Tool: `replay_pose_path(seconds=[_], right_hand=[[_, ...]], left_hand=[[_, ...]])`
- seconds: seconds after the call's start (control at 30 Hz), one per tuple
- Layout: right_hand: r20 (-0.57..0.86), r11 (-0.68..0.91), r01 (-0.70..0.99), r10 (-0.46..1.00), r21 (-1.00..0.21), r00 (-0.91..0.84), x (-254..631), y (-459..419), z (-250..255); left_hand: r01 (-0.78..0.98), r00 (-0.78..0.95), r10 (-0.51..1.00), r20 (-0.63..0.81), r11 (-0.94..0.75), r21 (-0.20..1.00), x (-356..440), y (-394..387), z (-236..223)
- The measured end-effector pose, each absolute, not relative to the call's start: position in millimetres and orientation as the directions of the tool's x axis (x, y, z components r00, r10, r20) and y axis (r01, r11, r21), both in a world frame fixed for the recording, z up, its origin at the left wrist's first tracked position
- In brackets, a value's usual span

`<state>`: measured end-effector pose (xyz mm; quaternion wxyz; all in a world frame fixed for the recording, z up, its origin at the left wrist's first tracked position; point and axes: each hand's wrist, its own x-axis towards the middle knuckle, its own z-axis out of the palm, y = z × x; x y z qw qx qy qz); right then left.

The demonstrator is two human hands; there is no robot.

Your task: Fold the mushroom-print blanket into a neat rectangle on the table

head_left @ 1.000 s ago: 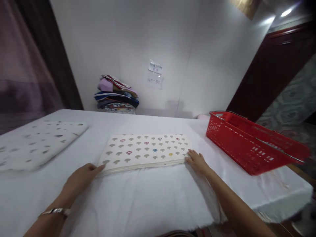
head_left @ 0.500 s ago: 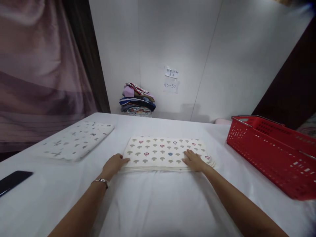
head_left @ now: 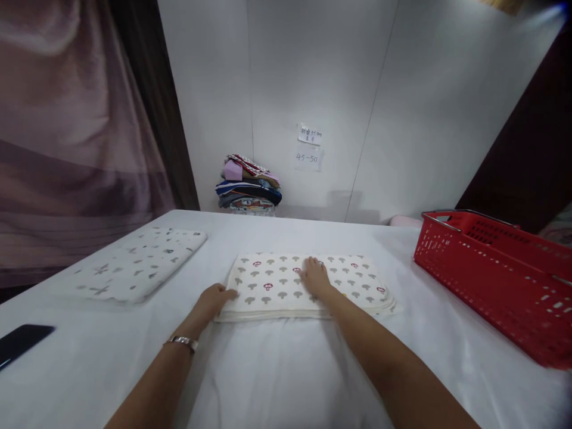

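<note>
A folded cream cloth (head_left: 286,286) printed with grey, red and other coloured mushrooms lies flat on the white-covered table, its layered edges showing at the front and right. At its left edge is my left hand (head_left: 211,302), a metal-banded bracelet or watch on the wrist. The thumb reaches onto the cloth, apart from the other fingers, which are partly hidden beside the edge. Palm down, my right hand (head_left: 316,279) lies open on top of the cloth, a little right of its middle.
Another folded cloth (head_left: 143,262) with small prints lies to the left. A dark phone (head_left: 24,342) is at the near left, a red basket (head_left: 487,280) at the right. Behind the table, several folded fabrics (head_left: 250,185) are stacked against the wall (head_left: 402,149).
My right hand has slid left across the cloth, from its right part toward its middle. My left hand stays at the left edge. The view has shifted slightly.
</note>
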<state>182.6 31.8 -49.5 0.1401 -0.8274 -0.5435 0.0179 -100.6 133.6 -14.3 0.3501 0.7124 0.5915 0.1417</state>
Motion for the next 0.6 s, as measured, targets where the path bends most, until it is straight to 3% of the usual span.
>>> replay_pose_path(seconds=[0.1,0.2,0.33,0.5,0.6], right_hand=[[0.101,-0.352,0.916,0.921,-0.194,0.375,175.0,28.1,-52.0],[0.108,-0.334,0.926,0.928,-0.178,0.356,169.5,22.4,-48.5],[0.088,-0.315,0.931,0.938,-0.183,0.335,168.7,20.7,-42.5],[0.041,-0.331,0.925,0.938,-0.187,0.344,169.6,31.1,-45.9],[0.028,-0.315,0.933,0.946,-0.175,0.324,161.4,36.8,-49.6]], left_hand=[[0.584,0.277,0.906,-0.320,0.106,0.805,-102.6,131.9,-16.3],[0.474,0.320,0.882,-0.345,0.167,0.865,-104.0,127.0,-10.4],[0.530,0.240,0.931,-0.276,0.113,0.841,-103.7,120.2,-2.1],[0.685,0.211,0.956,-0.204,0.004,0.729,-103.3,120.4,-6.5],[0.671,0.191,0.961,-0.201,0.022,0.741,-104.0,125.2,-8.8]])
